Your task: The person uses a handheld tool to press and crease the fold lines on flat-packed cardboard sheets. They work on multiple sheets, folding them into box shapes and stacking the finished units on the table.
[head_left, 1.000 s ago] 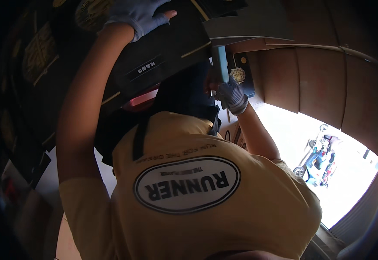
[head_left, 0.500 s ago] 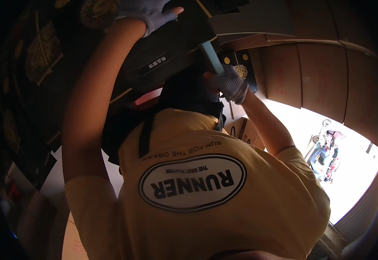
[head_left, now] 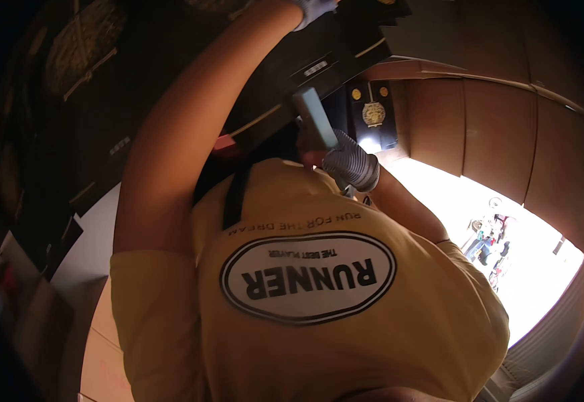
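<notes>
My left hand (head_left: 313, 9), in a grey glove, is at the top edge beside large black packages. Only its wrist side shows, and its fingers are cut off by the frame. Right of centre, above my chest, my right hand (head_left: 353, 162), in a ribbed grey glove, is closed on a flat blue-grey bar-shaped object (head_left: 316, 119). The object slants up and to the left, and I cannot make out its exact kind. Behind it lie black packages (head_left: 265, 120) with thin gold-coloured edge lines. A small red patch (head_left: 225, 143) shows below them.
Brown cartons (head_left: 499, 130) form a stacked wall on the right. A black box with gold print (head_left: 374, 110) stands before it, with a bright glare at its foot. At lower right is a sunlit opening with a parked motorbike (head_left: 489, 234). More black packages (head_left: 84, 50) fill the left.
My left hand has moved up and right, partly out of the frame. My right hand has come down slightly with the blue-grey object, and the black packages look shifted.
</notes>
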### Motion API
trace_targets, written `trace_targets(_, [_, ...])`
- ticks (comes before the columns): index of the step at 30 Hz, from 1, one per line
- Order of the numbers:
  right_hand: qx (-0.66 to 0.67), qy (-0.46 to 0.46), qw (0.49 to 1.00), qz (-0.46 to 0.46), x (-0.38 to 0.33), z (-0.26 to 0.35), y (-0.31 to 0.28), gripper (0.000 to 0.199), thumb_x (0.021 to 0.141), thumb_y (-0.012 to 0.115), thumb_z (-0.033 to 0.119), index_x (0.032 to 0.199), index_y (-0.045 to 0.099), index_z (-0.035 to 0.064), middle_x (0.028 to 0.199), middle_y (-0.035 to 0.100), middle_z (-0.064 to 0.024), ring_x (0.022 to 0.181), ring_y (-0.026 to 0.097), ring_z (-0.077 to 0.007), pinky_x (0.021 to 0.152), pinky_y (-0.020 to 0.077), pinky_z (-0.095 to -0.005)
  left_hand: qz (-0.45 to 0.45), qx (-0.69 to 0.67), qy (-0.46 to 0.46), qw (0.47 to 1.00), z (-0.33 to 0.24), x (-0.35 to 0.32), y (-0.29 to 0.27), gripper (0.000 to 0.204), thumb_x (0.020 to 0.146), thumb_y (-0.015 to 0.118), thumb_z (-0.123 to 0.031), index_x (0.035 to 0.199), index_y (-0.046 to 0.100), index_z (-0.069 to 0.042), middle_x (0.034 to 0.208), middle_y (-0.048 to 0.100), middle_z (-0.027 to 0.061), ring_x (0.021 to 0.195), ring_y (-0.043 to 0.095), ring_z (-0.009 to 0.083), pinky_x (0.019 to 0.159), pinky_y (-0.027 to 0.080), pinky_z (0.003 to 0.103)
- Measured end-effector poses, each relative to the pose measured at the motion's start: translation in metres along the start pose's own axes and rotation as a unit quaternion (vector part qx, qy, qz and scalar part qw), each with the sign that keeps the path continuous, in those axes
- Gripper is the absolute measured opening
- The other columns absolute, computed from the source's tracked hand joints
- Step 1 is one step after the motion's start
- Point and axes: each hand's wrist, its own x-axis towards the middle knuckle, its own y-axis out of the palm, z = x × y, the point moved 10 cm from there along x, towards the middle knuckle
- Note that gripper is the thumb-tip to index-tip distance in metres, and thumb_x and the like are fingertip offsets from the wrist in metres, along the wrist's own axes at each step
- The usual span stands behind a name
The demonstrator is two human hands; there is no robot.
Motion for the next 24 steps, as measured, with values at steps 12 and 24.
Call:
trace_targets(12, [-0.162,0.084,0.98,-0.074,0.009,0.0,0.022,0.026,0.077,0.068,0.018,0.094,0.058,0.0003,0.067,0.055,-0.0012,0.057,0.05,-0.0071,0.05,0.0388,-0.0233,0.003,0.018,-0.003,1.0,0.002,-0.005,-0.003,0.056,0.087,0.04,-0.055,0.136,0.038,-0.027,0.148,0.022,0.0122,0.136,0.019,0.0348,0.105,0.016,0.058])
trace_targets(24, [-0.229,0.016,0.961,-0.151,-0.043,0.028,-0.091,0.035,0.074,0.067,0.013,0.106,0.056,0.005,0.092,0.063,-0.0056,0.081,0.06,-0.014,0.068,0.0495,-0.0274,0.012,0.025,0.064,0.998,0.031,-0.026,-0.016,0.059,0.087,0.036,-0.057,0.137,0.037,-0.028,0.147,0.022,0.0145,0.135,0.019,0.0369,0.106,0.016,0.056])
